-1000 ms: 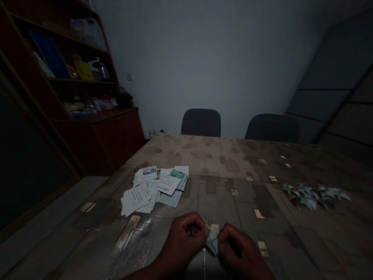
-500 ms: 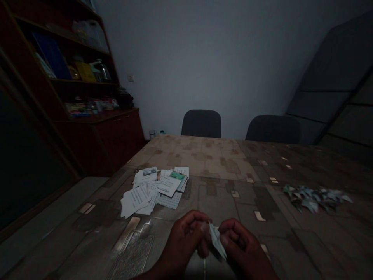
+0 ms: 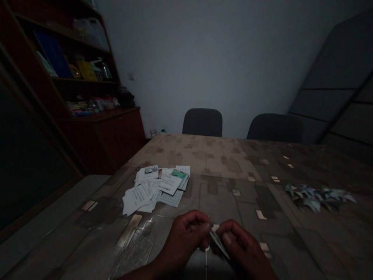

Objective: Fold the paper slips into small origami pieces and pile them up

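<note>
Near the table's front edge, my left hand and my right hand come together around a small folded piece of paper. My left thumb and forefinger pinch its upper left end. The right fingers close on its right side, and the paper shows as a narrow, pale, slanted strip between the hands. Beyond my left hand lies a loose pile of printed paper sheets, one with a green picture. Off to the right sits a heap of folded paper pieces, pointed and pale.
A patterned cover lies over the table. Two dark chairs stand at its far side against the wall. On the left is a red-brown cabinet with loaded shelves. The room is dim.
The folded paper has turned in my fingers, from showing a broad face to nearly edge-on. My hands stay in about the same place, and the view has shifted slightly.
</note>
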`<action>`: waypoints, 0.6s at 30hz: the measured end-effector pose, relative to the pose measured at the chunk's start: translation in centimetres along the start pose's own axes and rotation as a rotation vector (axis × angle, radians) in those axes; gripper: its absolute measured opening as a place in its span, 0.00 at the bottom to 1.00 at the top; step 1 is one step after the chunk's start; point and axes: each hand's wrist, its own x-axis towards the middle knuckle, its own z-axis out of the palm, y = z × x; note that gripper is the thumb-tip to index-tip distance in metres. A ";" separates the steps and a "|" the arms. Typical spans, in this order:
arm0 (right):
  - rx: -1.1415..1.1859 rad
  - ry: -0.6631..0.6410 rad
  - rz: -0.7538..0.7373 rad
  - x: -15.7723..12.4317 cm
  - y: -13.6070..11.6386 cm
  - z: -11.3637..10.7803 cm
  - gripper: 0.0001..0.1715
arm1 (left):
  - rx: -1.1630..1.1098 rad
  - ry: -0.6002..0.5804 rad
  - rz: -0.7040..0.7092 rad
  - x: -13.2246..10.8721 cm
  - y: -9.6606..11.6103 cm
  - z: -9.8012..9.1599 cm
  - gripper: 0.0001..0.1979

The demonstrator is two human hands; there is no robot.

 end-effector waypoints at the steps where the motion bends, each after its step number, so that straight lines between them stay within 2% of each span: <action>1: -0.015 -0.004 -0.013 0.0 0.2 -0.1 0.27 | 0.004 0.000 0.000 0.0 0.1 0.0 0.23; 7: -0.095 0.004 -0.076 0.2 1.5 -0.5 0.27 | 0.019 0.017 0.016 0.2 0.0 -0.2 0.19; 13: -0.146 0.016 -0.100 0.0 1.2 -0.5 0.24 | 0.044 0.008 0.045 0.2 -0.7 -0.4 0.15; 18: -0.317 0.103 -0.189 -0.1 1.1 -0.3 0.18 | 0.072 0.001 0.075 0.2 -1.5 -0.3 0.14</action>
